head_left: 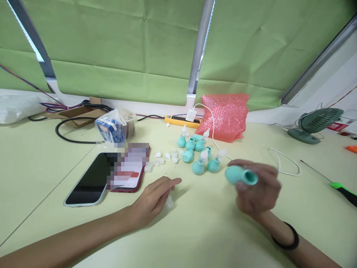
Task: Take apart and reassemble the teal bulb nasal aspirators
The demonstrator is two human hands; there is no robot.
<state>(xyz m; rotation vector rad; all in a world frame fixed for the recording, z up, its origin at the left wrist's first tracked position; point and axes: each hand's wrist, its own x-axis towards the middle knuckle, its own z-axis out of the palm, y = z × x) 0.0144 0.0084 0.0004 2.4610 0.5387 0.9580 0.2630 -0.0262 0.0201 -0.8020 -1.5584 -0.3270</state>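
Note:
My right hand [260, 188] is closed around a teal squeeze bulb [235, 175], raised above the table, its open neck turned toward me and no tip fitted. Low over the table, my left hand [156, 195] has its index finger stretched out to the right. A small clear plastic piece [169, 201] shows just beneath that hand; whether the fingers touch it is hidden. Beyond the hands stand several teal bulbs, among them an upright one with a clear nozzle [198, 166] and one lying over [187, 156]. Loose white nozzle tips [157, 155] and clear connectors [148, 167] lie left of them.
Two phones lie at left, one dark-screened [90, 182] and one lit [129, 167]. Behind are a wrapped packet [110, 126], a yellow power strip [175, 121] and a pink bubble-wrap bag [225, 117]. A green fan [318, 123] and a screwdriver [341, 190] are at right.

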